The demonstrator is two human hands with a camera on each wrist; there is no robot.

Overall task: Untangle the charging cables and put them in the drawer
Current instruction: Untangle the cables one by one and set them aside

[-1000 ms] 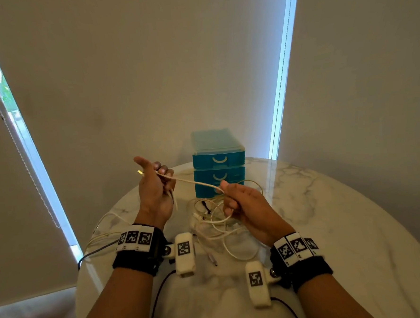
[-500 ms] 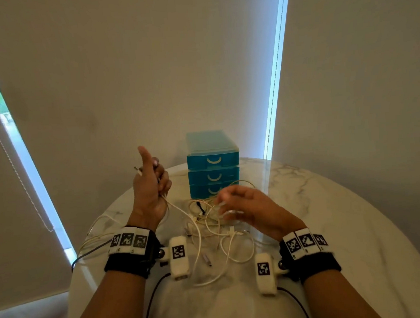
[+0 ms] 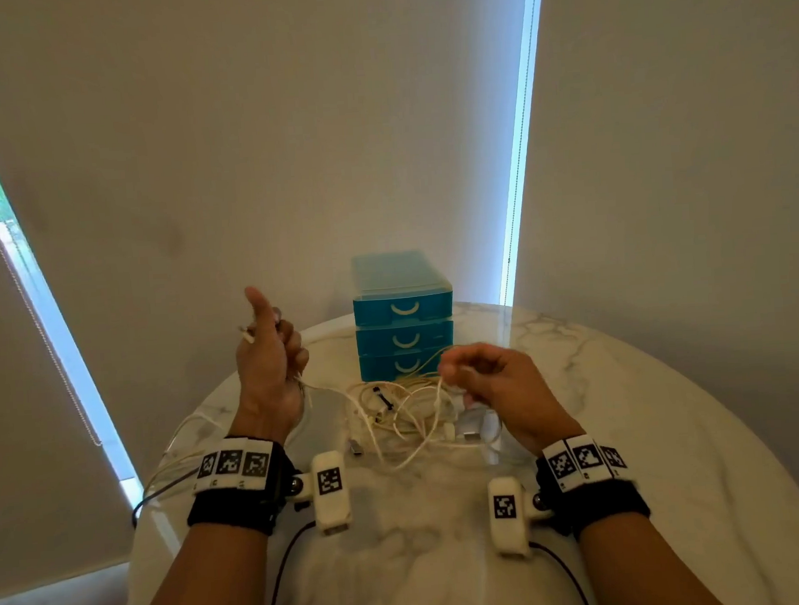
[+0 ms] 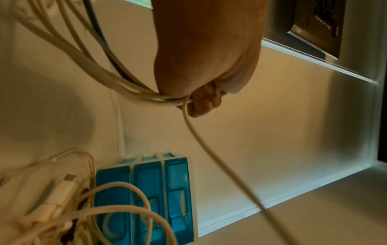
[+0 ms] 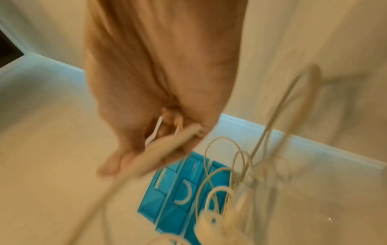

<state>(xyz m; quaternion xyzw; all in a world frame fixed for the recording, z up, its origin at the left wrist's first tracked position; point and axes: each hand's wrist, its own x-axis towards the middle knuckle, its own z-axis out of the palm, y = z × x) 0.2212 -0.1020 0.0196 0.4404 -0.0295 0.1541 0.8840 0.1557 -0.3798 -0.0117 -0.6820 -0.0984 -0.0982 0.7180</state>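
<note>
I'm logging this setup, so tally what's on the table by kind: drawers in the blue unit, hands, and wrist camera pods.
Teal plastic drawers with white curved handles: 3, all shut
Hands, the left hand and the right hand, each holding a cream charging cable: 2
White tagged wrist camera pods: 2
Total: 7

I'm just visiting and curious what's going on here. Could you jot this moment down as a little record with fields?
Setting: round marble table by a wall
Left hand: raised, thumb up, grips white cable
Right hand: pinches a cable strand above the pile
Cable pile: tangled on the table between the hands
Drawer unit: blue, three drawers, all closed
Progress: nothing in a drawer yet
</note>
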